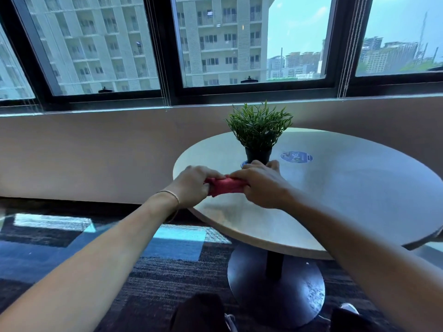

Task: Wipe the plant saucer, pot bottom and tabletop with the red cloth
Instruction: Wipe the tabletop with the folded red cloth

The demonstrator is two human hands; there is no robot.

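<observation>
**Cloth gathered in both hands, wiping not yet started**

I am seeing the left hand (191, 183) and the right hand (261, 185) drawn close together. Each has its fingers curled, pinching one end of the red cloth (224, 185), which is bunching into a short roll between them. The pair is hovering over the left edge of the tabletop (347, 188), and I am not making out whether the cloth is touching the surface. The right hand's far fingers are lying just in front of the black pot (259, 155); whether they are touching it I cannot tell.

The pot, with its green plant (260, 125), is standing upright near the far left edge. A pale sliver (244, 164) at its foot may be the saucer, though I am not sure. A round sticker (296, 156) is lying just to the pot's right.

I am judging this as preparation, with the cloth being folded or readied. Next, one hand is going to need freeing to lift the pot, while the other takes the cloth to the saucer beneath.
</observation>
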